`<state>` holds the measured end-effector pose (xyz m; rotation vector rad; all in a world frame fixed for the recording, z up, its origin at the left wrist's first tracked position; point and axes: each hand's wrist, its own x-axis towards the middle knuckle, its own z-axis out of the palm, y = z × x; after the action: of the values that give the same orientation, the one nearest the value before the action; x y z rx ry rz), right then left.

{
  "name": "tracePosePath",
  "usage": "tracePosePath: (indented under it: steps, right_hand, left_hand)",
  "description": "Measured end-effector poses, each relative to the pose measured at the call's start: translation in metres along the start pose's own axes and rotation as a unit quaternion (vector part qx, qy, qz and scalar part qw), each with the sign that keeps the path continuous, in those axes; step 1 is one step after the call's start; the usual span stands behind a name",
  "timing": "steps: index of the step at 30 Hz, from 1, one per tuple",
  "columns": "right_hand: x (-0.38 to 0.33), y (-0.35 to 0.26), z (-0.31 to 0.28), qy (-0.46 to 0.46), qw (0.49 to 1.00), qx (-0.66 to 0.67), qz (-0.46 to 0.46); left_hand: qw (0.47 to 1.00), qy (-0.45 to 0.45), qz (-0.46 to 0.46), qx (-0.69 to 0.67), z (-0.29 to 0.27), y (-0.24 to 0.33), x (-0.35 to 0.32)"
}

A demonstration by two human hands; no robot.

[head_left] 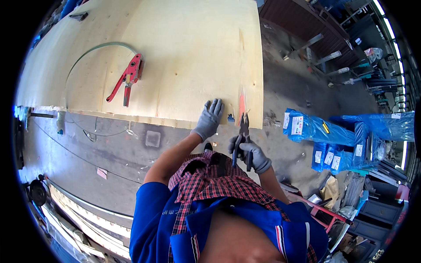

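Observation:
My left hand (208, 119), in a grey glove, lies flat with its fingers stretched out on the near edge of a large plywood sheet (184, 57). My gloved right hand (256, 155) is wrapped round the dark handles of a pair of pliers (244, 127). The jaws of the pliers point away from me, at the sheet's near right corner. Just beyond them an orange-red patch (241, 104) and torn wood mark the surface, with a small blue piece (230, 118) beside it. Farther left, a red strapping tool (130, 78) rests on the plywood, next to a curved green strap (94, 49).
Blue-wrapped packages (320, 128) with white labels are stacked on the floor to the right. Metal parts and a red frame (326, 215) crowd the lower right. Long pale boards (85, 215) lie at the lower left. A thin strap (83, 158) crosses the concrete floor.

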<state>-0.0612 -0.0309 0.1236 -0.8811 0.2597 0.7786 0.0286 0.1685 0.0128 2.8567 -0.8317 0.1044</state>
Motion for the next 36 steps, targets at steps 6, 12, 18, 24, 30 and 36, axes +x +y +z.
tracePosePath:
  steps: [6,12,18,24,30,36]
  right_hand:
    - [-0.012,0.071,-0.073,0.006,0.987,-0.075,0.145]
    - [-0.011,0.157,-0.123,0.081,0.952,0.115,0.270]
    - [-0.023,0.198,-0.125,0.174,0.930,0.255,0.198]
    - [-0.006,0.276,-0.157,0.240,0.885,0.330,0.225]
    - [0.015,0.364,-0.193,0.249,0.899,0.237,0.272]
    - [0.048,0.422,-0.217,0.295,0.938,0.071,0.165]
  left_hand:
    - [0.979,0.045,0.007,-0.201,0.004,0.039,-0.097]
    - [0.888,-0.151,-0.264,-0.343,0.085,0.060,-0.248]
    - [0.798,-0.314,-0.348,-0.378,0.181,0.052,-0.329]
    - [0.760,-0.273,-0.432,-0.401,0.253,-0.005,-0.336]
    - [0.611,-0.046,-0.570,-0.547,0.406,-0.078,-0.353]
    - [0.403,0.144,-0.649,-0.629,0.526,-0.147,-0.307]
